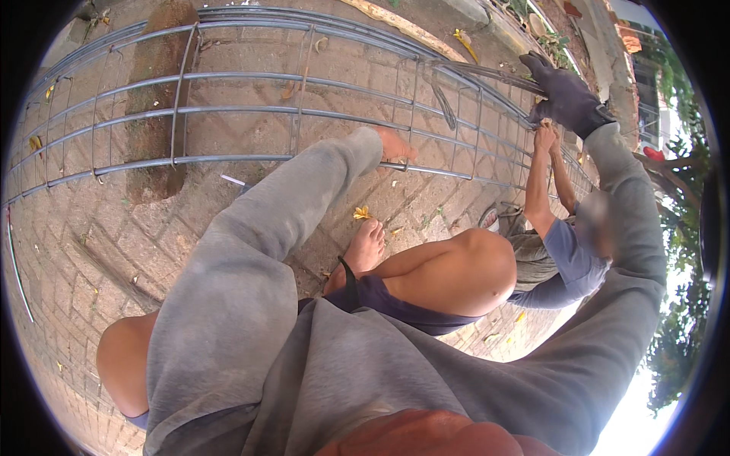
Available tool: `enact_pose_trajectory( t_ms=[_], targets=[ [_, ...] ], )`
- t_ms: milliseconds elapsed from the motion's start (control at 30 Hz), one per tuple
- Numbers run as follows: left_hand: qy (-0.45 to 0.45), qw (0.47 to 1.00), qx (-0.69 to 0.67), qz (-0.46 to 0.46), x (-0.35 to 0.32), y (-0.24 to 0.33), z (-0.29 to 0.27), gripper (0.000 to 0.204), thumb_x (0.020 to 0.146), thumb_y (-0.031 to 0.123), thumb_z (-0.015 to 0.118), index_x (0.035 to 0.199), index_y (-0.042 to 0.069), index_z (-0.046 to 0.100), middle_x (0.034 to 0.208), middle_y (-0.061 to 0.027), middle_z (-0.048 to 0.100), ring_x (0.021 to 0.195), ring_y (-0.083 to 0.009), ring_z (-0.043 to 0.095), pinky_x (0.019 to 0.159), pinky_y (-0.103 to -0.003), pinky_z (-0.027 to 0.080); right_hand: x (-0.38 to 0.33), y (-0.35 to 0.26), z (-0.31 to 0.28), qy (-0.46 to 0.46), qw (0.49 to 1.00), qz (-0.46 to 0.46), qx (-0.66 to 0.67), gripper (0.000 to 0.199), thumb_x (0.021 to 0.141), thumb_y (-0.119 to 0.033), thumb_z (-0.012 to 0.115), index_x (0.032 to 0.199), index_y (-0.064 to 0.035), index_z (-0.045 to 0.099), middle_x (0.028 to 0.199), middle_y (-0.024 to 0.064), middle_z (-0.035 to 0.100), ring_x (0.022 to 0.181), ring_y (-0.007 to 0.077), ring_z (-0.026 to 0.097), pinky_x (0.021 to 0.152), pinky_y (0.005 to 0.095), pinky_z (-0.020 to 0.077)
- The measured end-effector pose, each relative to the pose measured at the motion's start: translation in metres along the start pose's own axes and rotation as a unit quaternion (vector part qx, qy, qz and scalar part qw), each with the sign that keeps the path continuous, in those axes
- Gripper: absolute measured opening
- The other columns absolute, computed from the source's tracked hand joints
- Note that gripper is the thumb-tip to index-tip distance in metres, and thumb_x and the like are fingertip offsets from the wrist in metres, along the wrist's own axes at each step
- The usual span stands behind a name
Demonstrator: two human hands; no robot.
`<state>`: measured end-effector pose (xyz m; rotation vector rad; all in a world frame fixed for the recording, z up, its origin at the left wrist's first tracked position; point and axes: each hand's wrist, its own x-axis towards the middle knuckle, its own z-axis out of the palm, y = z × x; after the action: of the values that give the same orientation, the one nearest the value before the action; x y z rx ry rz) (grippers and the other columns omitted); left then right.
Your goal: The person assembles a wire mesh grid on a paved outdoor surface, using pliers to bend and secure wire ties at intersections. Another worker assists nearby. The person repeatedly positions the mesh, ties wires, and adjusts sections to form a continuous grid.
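A long cage of steel reinforcing bars [236,112] runs across the upper part of the view, with thin square stirrups [181,91] around its lengthwise bars. My left hand [395,146], bare, is at the cage's near lower bar, its fingers curled on it; the sleeve and wrist hide part of the hand. My right hand [569,97], in a dark glove, reaches out to the far right over the cage. It is closed on a bundle of dark tie wires [494,74] that extends leftward. A bent loop of wire [444,106] hangs within the cage.
A co-worker [566,254] sits at the right, both hands [544,137] raised to the cage near my glove. A rough block [156,114] lies under the cage's left part. Brick paving [91,251] carries scattered yellow leaves. A wooden pole [403,29] lies beyond.
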<state>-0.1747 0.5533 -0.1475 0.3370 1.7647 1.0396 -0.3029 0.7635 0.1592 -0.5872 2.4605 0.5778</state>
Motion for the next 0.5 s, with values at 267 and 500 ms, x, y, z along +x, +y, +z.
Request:
enact_pose_trajectory(
  t_ms=[267,500],
  targets=[
    [0.016,0.989,-0.145,0.018,0.014,-0.004,0.010,0.064,0.087,0.053,0.077,0.130,0.006,0.073,0.127,-0.0189,0.072,0.104,-0.0296,0.072,0.081,-0.043,0.061,-0.007,-0.033,-0.011,-0.270,0.936,0.150,0.171,0.054,0.081,-0.031,0.079,0.121,0.0021,0.065,0.136,0.0242,0.059,0.123,0.0364,0.061,0.100,0.0419,0.0500],
    [0.008,0.998,-0.046,0.033,0.010,0.001,0.006,0.064,0.089,0.053,0.074,0.137,0.012,0.070,0.140,-0.0161,0.067,0.118,-0.0305,0.068,0.093,-0.043,0.058,-0.035,-0.062,-0.008,0.231,0.911,-0.049,-0.338,0.041,0.094,-0.039,0.071,0.107,-0.0002,0.072,0.122,0.0229,0.068,0.111,0.0356,0.068,0.092,0.0422,0.0532]
  ],
)
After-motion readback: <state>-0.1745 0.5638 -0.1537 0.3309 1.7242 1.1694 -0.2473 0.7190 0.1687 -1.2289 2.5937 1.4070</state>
